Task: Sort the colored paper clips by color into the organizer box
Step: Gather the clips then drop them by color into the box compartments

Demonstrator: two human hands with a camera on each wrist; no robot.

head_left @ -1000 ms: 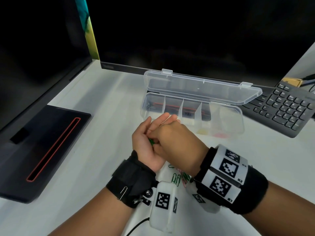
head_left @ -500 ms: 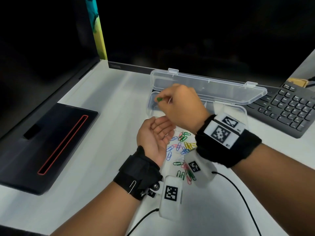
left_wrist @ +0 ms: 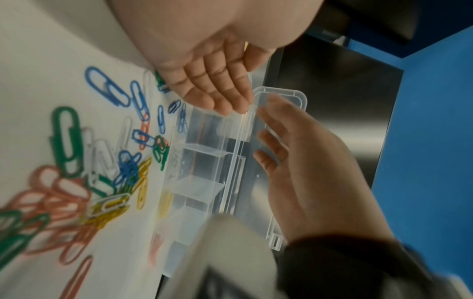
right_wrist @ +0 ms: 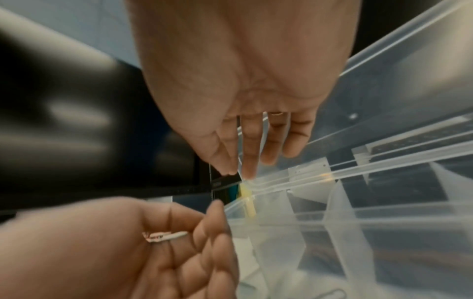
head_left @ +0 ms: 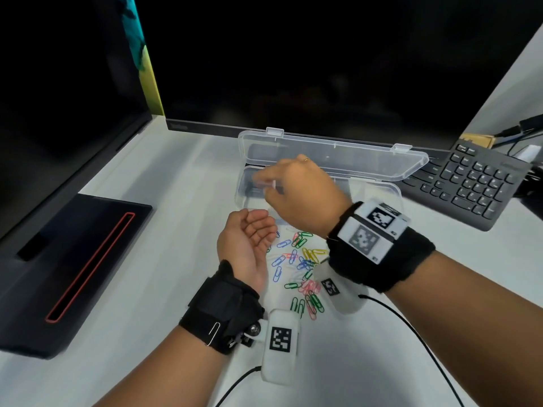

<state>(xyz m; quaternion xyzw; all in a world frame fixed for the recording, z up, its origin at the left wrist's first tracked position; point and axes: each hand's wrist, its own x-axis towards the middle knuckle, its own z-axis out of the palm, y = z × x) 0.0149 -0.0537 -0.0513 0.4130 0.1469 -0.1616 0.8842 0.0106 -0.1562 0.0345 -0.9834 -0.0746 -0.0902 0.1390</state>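
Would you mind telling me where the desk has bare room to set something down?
Bare desk lies between the black monitor base and the organizer box. It is crowded just in front of the box: loose paper clips, the left hand and the right hand.

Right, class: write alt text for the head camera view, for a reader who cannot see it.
A right hand reaches into an open clear organizer box. The left hand waits palm up beside loose colored paper clips on a white desk.

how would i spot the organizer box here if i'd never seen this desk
Start at the big dark monitor at the back of the white desk. Directly before its lower edge lies the organizer box, left of the black keyboard. It alone is clear plastic, with a lid hinged open and inner dividers.
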